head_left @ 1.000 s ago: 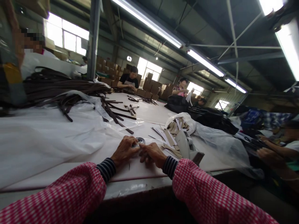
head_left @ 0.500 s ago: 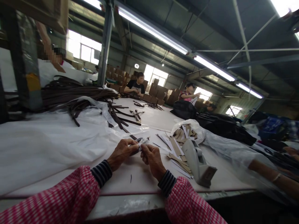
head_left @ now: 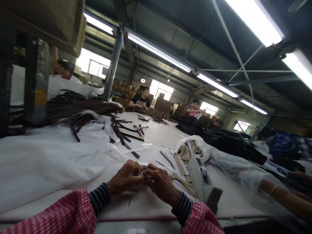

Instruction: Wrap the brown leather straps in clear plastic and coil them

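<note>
My left hand and my right hand meet low over the white table, fingers closed together. Between them is a small dark, shiny item, mostly covered by the fingers; its kind cannot be made out. Just beyond the hands, a dark brown strap lies with its end toward me. A thin dark sliver rests on the tabletop below my left hand.
White plastic sheeting covers the left side, with a heap of brown straps behind. To the right stand a grey tape dispenser, paper strips and a clear bag. Another person's arm reaches in at right; co-workers sit farther back.
My right hand has turned over and closed in against my left, covering the shiny, clear-wrapped part that showed before. Both hands sit lower in view, and the head view has tilted up slightly.
</note>
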Demonstrator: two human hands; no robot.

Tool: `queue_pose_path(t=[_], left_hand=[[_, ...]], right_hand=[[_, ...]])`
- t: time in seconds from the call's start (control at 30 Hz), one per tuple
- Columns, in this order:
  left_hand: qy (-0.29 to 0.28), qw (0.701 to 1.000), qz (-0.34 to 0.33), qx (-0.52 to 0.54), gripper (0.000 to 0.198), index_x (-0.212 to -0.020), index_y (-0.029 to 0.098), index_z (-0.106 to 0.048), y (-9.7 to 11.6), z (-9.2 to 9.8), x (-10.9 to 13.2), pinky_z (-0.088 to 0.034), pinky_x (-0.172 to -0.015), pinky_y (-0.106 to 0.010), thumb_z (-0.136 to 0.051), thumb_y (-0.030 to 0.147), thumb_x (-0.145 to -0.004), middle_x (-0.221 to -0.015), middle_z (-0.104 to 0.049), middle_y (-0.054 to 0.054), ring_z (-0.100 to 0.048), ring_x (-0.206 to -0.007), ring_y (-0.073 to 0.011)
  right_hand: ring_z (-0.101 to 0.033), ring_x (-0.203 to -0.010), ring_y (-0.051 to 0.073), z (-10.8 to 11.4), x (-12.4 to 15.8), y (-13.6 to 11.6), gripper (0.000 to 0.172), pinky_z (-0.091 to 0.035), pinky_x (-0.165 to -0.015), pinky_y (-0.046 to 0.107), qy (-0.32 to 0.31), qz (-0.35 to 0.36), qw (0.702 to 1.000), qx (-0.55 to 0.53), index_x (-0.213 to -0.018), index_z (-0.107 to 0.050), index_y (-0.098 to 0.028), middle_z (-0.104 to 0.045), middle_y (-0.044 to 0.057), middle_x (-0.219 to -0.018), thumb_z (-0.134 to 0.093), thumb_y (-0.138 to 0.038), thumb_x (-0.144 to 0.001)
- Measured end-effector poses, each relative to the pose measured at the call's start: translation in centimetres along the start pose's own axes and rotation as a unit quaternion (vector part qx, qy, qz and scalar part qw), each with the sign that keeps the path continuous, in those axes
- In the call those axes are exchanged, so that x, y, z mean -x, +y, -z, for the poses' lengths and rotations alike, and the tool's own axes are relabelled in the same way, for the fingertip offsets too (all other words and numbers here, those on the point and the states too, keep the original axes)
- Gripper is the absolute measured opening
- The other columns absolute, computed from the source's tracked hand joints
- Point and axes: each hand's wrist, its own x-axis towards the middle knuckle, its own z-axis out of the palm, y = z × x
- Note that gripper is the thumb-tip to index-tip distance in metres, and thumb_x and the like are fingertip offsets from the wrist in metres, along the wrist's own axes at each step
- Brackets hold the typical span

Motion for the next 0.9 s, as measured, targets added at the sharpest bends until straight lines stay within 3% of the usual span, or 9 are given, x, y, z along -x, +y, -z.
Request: queue_pose_path(t=[0.17,0.3,0.47,0.63,0.77,0.9], left_hand=[[-0.045,0.988,-0.117,-0.089,0.017,-0.07,0.021,-0.053,-1.6,-0.3,0.6,-0.047,-0.091,-0.034,-0.07,0.024,-0.073,-0.096,-0.069,-0.005,-0.054,-0.103,-0.0249],[-0.069,0.984,-0.115,-0.12,0.016,-0.079,0.021,-0.052,-1.6,0.1,0.5,-0.046,-0.097,-0.035,-0.068,0.021,-0.076,-0.112,-0.066,-0.006,-0.053,-0.111,-0.0249],[-0.092,0.98,-0.125,-0.124,0.024,-0.087,0.022,-0.056,-2.2,0.1,0.8,-0.047,-0.103,-0.039,-0.067,0.016,-0.066,-0.122,-0.063,-0.005,-0.052,-0.118,-0.0275],[-0.046,0.975,-0.169,-0.139,0.026,-0.102,0.025,-0.061,-3.1,-0.4,1.9,-0.046,-0.107,-0.042,-0.064,0.022,-0.077,-0.121,-0.063,-0.007,-0.052,-0.12,-0.0292],[-0.033,0.969,-0.164,-0.183,0.013,-0.096,0.025,-0.061,-2.1,-0.2,3.0,-0.051,-0.099,-0.038,-0.063,0.028,-0.084,-0.112,-0.065,-0.007,-0.056,-0.114,-0.0283],[0.04,0.966,-0.092,-0.237,0.01,-0.095,0.026,-0.063,-0.9,1.4,6.0,-0.052,-0.098,-0.037,-0.063,0.025,-0.085,-0.114,-0.069,-0.006,-0.059,-0.115,-0.028]], right_hand=[[-0.063,-0.094,0.021,-2.1,0.2,0.5,0.013,-0.046,-0.077,0.028,-0.008,0.012,1.0,0.009,-0.101,-0.074,-0.027,-0.068,0.002,-0.104,-0.07,-0.019,-0.091],[-0.064,-0.093,0.02,-2.2,0.1,1.1,0.02,-0.045,-0.077,0.027,-0.026,0.01,0.999,-0.033,-0.103,-0.075,-0.031,-0.065,0.0,-0.101,-0.08,-0.026,-0.084],[-0.063,-0.097,0.021,-3.8,0.8,1.1,0.019,-0.047,-0.083,0.029,0.08,-0.012,0.996,-0.042,-0.101,-0.075,-0.032,-0.066,-0.002,-0.101,-0.074,-0.02,-0.086],[-0.064,-0.097,0.023,-4.9,1.5,1.0,0.019,-0.05,-0.089,0.034,0.12,0.026,0.991,-0.058,-0.094,-0.071,-0.03,-0.067,-0.001,-0.103,-0.069,-0.013,-0.085],[-0.064,-0.097,0.023,-4.8,1.8,0.8,0.022,-0.05,-0.087,0.034,0.14,0.037,0.984,-0.105,-0.093,-0.07,-0.03,-0.066,-0.001,-0.103,-0.075,-0.014,-0.08],[-0.063,-0.108,0.025,-4.7,2.1,0.9,0.041,-0.053,-0.091,0.034,0.187,0.052,0.965,-0.175,-0.121,-0.067,-0.033,-0.062,0.003,-0.12,-0.079,-0.026,-0.083]])
